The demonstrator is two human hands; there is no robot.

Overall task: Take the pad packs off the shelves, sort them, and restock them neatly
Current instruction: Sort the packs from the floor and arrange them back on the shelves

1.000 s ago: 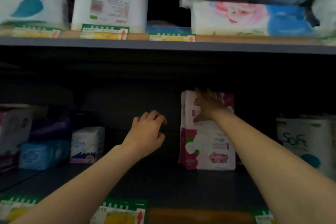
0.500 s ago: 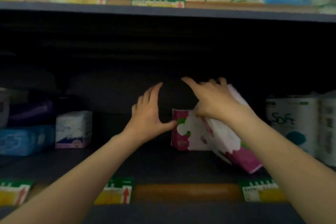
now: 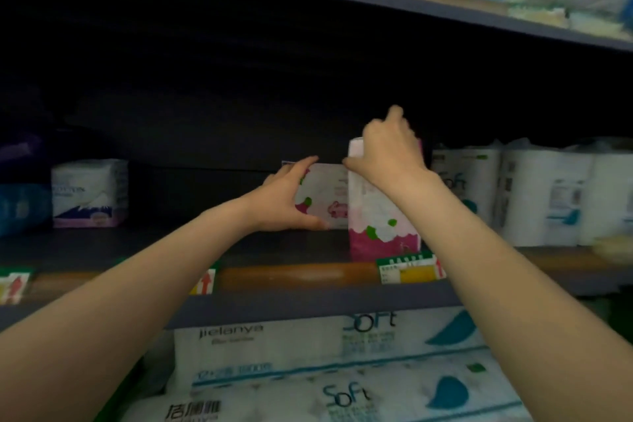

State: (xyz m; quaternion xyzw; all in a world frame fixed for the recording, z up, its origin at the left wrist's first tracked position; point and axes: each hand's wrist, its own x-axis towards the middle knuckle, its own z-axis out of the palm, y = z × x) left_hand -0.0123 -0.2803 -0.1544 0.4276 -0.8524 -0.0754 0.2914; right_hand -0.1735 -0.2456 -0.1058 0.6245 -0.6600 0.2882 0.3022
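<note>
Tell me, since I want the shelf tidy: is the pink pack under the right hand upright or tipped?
Upright. The pink pack stands on its short end at the shelf's front edge; the right hand grips its top.

The dark grey middle shelf [image 3: 171, 243] carries two pink-and-white pad packs, one upright at the front edge [image 3: 383, 226] and one further back [image 3: 325, 195], a white-and-purple pack [image 3: 89, 193] at left, and white plastic-wrapped tissue rolls [image 3: 534, 195] at right.
</note>
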